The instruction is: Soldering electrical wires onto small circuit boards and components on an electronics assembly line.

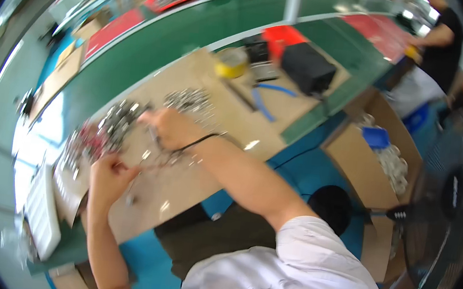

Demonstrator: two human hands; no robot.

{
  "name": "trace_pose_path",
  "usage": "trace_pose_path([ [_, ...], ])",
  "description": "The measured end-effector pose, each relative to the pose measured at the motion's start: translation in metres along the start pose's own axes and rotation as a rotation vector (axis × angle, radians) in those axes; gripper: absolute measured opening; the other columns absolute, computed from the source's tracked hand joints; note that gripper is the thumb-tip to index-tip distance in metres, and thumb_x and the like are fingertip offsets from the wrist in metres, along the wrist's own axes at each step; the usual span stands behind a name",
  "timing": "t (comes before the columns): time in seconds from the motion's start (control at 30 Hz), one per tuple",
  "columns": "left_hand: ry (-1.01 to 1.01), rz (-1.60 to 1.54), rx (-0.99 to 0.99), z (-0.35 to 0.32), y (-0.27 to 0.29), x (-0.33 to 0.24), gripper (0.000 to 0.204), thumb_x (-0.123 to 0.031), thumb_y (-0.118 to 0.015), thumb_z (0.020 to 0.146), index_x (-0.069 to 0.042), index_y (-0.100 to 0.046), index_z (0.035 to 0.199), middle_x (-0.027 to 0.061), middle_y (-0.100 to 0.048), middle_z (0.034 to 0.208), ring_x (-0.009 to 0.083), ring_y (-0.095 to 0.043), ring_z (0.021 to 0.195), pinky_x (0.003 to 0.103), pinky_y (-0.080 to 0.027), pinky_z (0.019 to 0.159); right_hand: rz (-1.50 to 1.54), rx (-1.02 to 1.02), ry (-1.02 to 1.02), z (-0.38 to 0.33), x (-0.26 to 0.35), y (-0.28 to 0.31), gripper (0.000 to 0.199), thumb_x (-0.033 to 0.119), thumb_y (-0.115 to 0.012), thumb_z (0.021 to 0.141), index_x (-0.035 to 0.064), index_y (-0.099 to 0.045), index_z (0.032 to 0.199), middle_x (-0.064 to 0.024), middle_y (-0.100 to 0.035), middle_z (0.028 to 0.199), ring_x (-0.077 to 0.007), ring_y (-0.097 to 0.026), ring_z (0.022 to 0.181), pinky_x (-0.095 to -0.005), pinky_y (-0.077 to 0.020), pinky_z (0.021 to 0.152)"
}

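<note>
My left hand [109, 179] is over the left part of a tan work board, fingers pinched beside a heap of reddish and silvery small parts [92, 139]. What it holds is too blurred to name; a thin reddish strand [157, 166] runs from near its fingertips to the right. Farther up the board, my right hand [169, 128], a dark band at its wrist, has its fingers curled together at the edge of a pile of shiny metal pieces [120, 120]. Anything in its fingertips is hidden by blur. Another pile of small silvery pieces [186, 100] lies just beyond it.
Blue-handled pliers [266, 98], a yellow tape roll [231, 63] and a black box [309, 67] stand at the board's far right. Right of the table are an open carton [363, 165] and a dark fan [448, 198]. A white tray [44, 211] leans left. Another person [446, 43] stands far right.
</note>
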State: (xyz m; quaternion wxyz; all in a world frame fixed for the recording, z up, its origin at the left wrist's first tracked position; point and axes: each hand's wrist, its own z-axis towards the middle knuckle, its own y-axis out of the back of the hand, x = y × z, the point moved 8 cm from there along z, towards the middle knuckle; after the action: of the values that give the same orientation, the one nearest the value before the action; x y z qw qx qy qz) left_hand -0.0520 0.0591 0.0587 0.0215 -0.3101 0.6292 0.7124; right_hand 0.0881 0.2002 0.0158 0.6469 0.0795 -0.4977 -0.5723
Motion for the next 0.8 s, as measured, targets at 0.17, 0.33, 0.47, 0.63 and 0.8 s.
trace_pose_path([
  [0.17,-0.221,0.081,-0.027,-0.035,-0.013,-0.021,0.049,-0.039,-0.093,0.073,0.003,-0.075,0.092,0.0168,-0.073,0.087,0.0291,-0.072,0.081,0.040,-0.057,0.075,-0.047,-0.051,0.128,-0.005,-0.010,0.021,0.045,-0.002,-0.064,0.082,0.0105,-0.067,0.126,-0.0205,-0.074,0.098,-0.0437,-0.071,0.093,-0.0500,-0.0572,0.083],
  [0.33,-0.118,0.102,0.002,-0.043,-0.030,0.002,0.044,-0.038,-0.087,0.079,0.001,-0.076,0.097,0.0179,-0.074,0.097,0.0344,-0.073,0.095,0.043,-0.058,0.085,0.052,-0.053,0.113,0.000,-0.008,0.017,0.046,-0.006,-0.065,0.083,0.0115,-0.069,0.125,-0.0133,-0.072,0.086,-0.0315,-0.072,0.077,-0.0421,-0.0576,0.071],
  [0.47,-0.051,0.176,-0.086,-0.048,-0.023,0.014,0.035,-0.033,-0.079,0.086,0.000,-0.076,0.097,0.0200,-0.072,0.115,0.0348,-0.071,0.107,0.047,-0.058,0.090,0.027,-0.062,0.140,0.000,-0.004,0.013,0.048,-0.006,-0.066,0.084,0.0131,-0.069,0.128,-0.0134,-0.074,0.088,-0.0307,-0.073,0.080,-0.0402,-0.0584,0.073],
  [0.63,-0.011,0.304,0.105,-0.041,-0.035,0.024,0.029,-0.028,-0.074,0.087,0.001,-0.076,0.092,0.0217,-0.074,0.102,0.0378,-0.071,0.102,0.048,-0.058,0.090,0.021,-0.032,0.056,-0.008,-0.002,0.026,0.048,-0.006,-0.067,0.086,0.0133,-0.068,0.130,-0.0139,-0.075,0.090,-0.0299,-0.074,0.082,-0.0390,-0.0587,0.077],
  [0.8,-0.134,-0.022,-0.123,-0.046,0.013,0.042,0.020,-0.019,-0.073,0.088,0.000,-0.076,0.089,0.0209,-0.075,0.089,0.0379,-0.073,0.090,0.047,-0.057,0.081,0.002,-0.028,0.091,-0.005,0.003,0.017,0.046,-0.007,-0.067,0.087,0.0105,-0.067,0.129,-0.0130,-0.075,0.089,-0.0276,-0.074,0.081,-0.0364,-0.0579,0.076],
])
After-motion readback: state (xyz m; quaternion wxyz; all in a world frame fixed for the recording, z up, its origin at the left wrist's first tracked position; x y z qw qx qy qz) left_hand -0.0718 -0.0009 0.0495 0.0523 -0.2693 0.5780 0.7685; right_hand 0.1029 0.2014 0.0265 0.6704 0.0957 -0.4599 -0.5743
